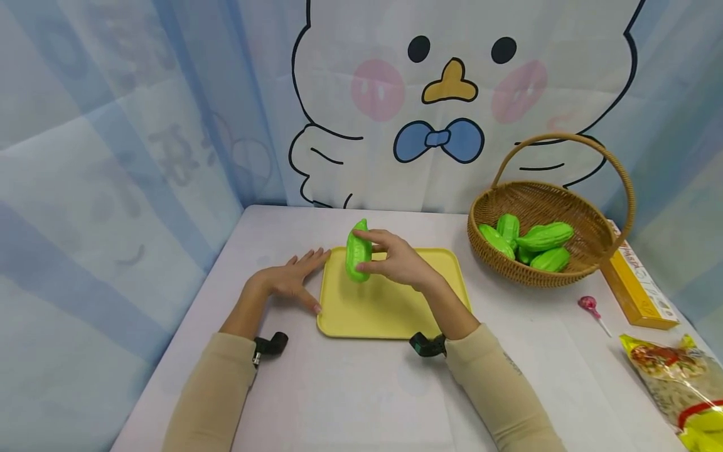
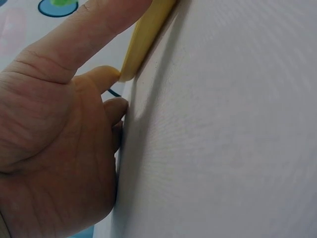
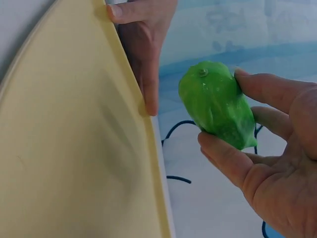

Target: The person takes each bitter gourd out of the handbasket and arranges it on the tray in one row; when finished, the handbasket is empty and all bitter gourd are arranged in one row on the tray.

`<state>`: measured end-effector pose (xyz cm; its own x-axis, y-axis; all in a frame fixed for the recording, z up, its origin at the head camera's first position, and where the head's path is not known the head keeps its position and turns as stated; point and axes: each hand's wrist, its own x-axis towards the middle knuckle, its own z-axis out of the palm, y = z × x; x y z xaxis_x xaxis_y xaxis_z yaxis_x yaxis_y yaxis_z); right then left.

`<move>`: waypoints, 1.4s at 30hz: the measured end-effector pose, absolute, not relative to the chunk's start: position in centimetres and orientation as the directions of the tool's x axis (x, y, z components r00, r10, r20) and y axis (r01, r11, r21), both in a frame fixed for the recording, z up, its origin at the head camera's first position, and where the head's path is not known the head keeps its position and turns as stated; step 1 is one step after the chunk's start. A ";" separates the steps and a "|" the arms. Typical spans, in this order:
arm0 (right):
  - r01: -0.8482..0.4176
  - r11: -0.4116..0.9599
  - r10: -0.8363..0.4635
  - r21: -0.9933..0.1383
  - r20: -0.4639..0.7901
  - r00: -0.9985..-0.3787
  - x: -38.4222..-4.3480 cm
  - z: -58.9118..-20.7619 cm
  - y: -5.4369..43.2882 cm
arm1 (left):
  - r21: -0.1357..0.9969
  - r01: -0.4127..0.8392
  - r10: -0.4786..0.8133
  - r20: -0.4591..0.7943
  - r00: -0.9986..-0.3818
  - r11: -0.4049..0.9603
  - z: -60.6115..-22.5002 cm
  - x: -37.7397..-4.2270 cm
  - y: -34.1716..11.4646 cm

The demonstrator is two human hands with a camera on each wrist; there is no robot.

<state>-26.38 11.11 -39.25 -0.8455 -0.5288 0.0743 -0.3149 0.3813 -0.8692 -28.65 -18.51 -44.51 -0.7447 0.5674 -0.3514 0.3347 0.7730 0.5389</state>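
My right hand (image 1: 402, 260) pinches a bright green, ridged toy bitter melon (image 1: 356, 256) between thumb and fingers. It is held above the left part of a shallow yellow tray (image 1: 390, 311). The right wrist view shows the stem end of the toy bitter melon (image 3: 213, 96) and a gap between it and the tray (image 3: 59, 148). My left hand (image 1: 287, 279) lies with fingers spread beside the tray, its thumb and a fingertip touching the tray's left rim. In the left wrist view the palm of the left hand (image 2: 54, 134) faces the camera.
A wicker basket (image 1: 531, 275) with a tall handle stands at the back right, several more green toy bitter melons (image 1: 545, 236) inside. Near it are a yellow pasta box (image 1: 635, 289), a pink lollipop (image 1: 589, 304) and a clear-and-yellow food bag (image 1: 678, 376). A printed curtain (image 1: 361, 169) hangs behind the table.
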 end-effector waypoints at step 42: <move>-0.209 0.486 -0.553 -0.849 -0.113 -0.825 -26.1 -43.3 8.6 | 0.549 0.321 0.564 -0.357 -0.745 0.772 -44.3 -28.6 -18.2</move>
